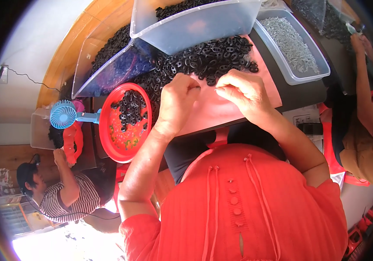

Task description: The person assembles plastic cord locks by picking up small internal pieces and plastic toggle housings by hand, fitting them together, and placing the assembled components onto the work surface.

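My left hand [176, 101] is above the near side of a pink sheet [212, 114], its fingers curled together in a pinch. Facing it across a small gap is my right hand [248, 92], with thumb and forefinger pressed together. Whatever either pinch holds is too small or hidden to make out. Just beyond both hands spreads a pile of small black oval pieces with two holes [208, 56]. More of these pieces lie in a round red tray [104, 124] beside my left wrist.
A clear tub of thin silvery pieces [286, 45] stands at the far right. Large clear bins [195, 32] hold black pieces at the back. A blue handheld fan [63, 114] sits by the red tray. One person [71, 198] works at the left, another [364, 130] at the right.
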Motion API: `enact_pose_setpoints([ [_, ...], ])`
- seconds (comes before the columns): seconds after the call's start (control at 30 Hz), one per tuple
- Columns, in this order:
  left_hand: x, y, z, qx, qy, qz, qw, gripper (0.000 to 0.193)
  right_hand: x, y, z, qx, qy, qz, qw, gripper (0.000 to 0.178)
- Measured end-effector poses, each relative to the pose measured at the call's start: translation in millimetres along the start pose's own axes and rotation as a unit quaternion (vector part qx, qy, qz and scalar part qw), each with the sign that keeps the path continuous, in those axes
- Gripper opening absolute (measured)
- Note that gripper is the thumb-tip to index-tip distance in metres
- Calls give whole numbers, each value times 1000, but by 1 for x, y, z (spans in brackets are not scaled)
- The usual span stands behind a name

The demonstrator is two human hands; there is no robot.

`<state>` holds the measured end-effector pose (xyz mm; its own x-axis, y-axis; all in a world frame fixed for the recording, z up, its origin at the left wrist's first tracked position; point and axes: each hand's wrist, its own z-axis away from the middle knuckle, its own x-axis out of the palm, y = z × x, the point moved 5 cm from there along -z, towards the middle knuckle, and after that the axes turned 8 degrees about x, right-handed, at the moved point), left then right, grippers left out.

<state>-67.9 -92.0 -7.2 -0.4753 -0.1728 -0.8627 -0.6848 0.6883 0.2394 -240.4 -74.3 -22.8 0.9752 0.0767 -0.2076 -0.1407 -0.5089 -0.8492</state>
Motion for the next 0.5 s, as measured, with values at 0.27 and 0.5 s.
enact_pose_setpoints([
  [0.27,12,11,39,-353,129,622,686,11,29,-15,-2,-25,15,21,999,8],
  [0.5,8,8,59,-384,167,627,657,10,34,-11,-1,-4,-42,4,999,5],
])
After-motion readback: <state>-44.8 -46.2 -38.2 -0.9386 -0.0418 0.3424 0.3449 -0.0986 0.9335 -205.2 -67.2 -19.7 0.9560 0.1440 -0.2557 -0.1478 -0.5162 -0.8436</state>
